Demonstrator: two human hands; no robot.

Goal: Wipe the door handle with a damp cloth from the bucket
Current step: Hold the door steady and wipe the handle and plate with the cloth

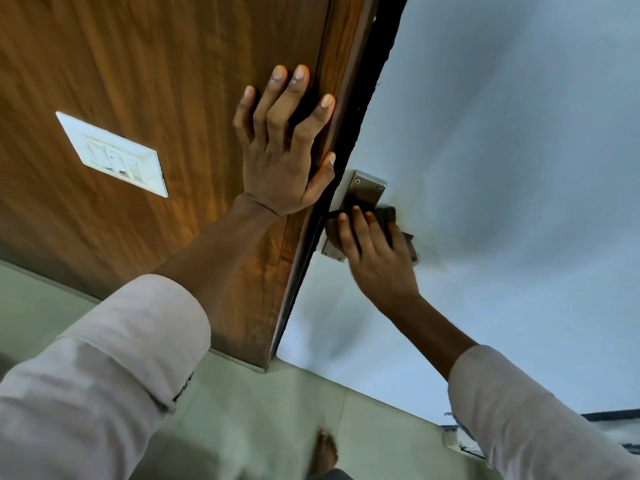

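A steel door handle plate [364, 190] is screwed to the pale blue-grey door [502, 150] near its edge. My right hand [375, 252] presses a dark grey cloth [387, 216] over the lower part of the plate, and the lever itself is hidden under the cloth and fingers. My left hand [282, 147] lies flat with spread fingers on the brown wooden panel [156, 64] beside the door's edge, thumb at the dark gap. No bucket is in view.
A white switch plate [112, 154] is set into the wooden panel at the left. Pale green floor tiles [263, 420] lie below, with my bare foot [323, 455] on them. A dark-edged object [609, 427] shows at the lower right.
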